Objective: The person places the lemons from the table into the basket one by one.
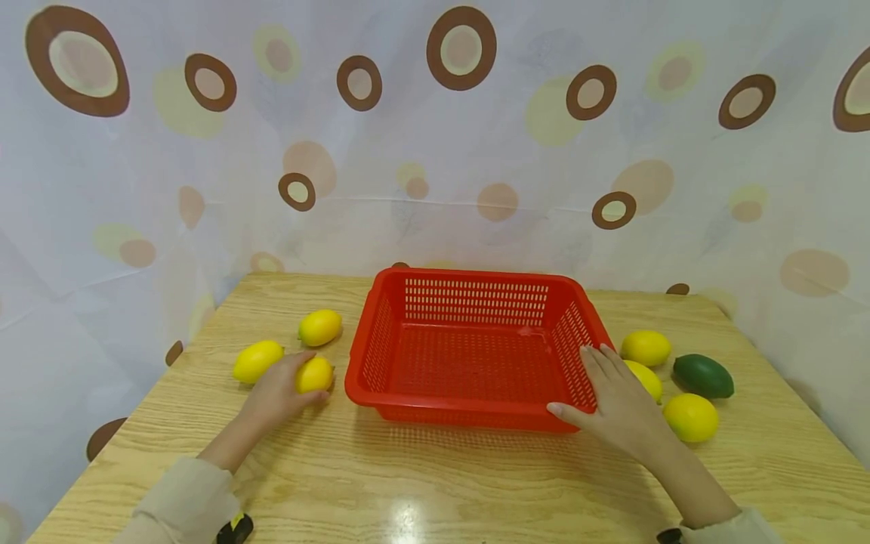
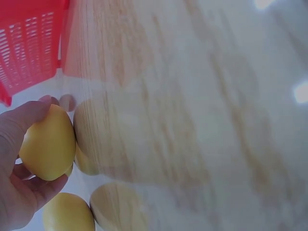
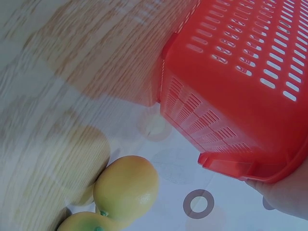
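Between thumb and fingers, my left hand point(image 1: 275, 393) grips a yellow lemon point(image 1: 315, 375) low over the table, left of the red basket point(image 1: 469, 408). The left wrist view shows the same lemon point(image 2: 48, 143) with fingers curled about its sides. Two more lemons lie close by, one point(image 1: 258, 361) beside the hand and another point(image 1: 320, 327) behind it. My right hand point(image 1: 621, 408) rests on the basket's right rim near the front corner, fingers straight and thumb spread along the front edge. The visible basket floor holds no fruit.
Right of the basket lie several lemons, one point(image 1: 646, 347) at the back and one point(image 1: 691, 417) in front, plus a dark green oval fruit point(image 1: 704, 376). Another lemon point(image 1: 643, 379) is partly hidden by my right hand. A patterned curtain point(image 1: 435, 166) hangs behind the wooden table point(image 1: 408, 483).
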`<control>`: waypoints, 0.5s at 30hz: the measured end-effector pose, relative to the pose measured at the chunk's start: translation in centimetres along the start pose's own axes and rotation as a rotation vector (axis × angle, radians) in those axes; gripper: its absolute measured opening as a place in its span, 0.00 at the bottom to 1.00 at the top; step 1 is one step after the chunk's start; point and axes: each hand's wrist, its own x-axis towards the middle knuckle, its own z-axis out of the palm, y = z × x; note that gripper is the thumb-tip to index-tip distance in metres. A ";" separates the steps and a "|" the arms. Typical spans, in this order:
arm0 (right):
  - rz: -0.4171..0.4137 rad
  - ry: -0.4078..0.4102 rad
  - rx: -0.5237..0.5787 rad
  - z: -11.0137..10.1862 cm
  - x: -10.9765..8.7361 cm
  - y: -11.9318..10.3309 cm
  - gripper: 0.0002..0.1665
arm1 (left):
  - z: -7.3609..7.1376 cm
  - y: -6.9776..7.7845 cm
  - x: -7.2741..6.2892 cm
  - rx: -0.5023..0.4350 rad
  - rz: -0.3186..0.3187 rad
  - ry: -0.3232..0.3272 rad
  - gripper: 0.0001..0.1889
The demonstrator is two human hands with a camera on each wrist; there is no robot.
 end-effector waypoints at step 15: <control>0.002 0.004 0.000 0.0 -0.1 -0.1 0.58 | -0.1 -0.1 -0.1 -0.033 -0.024 -0.002 0.34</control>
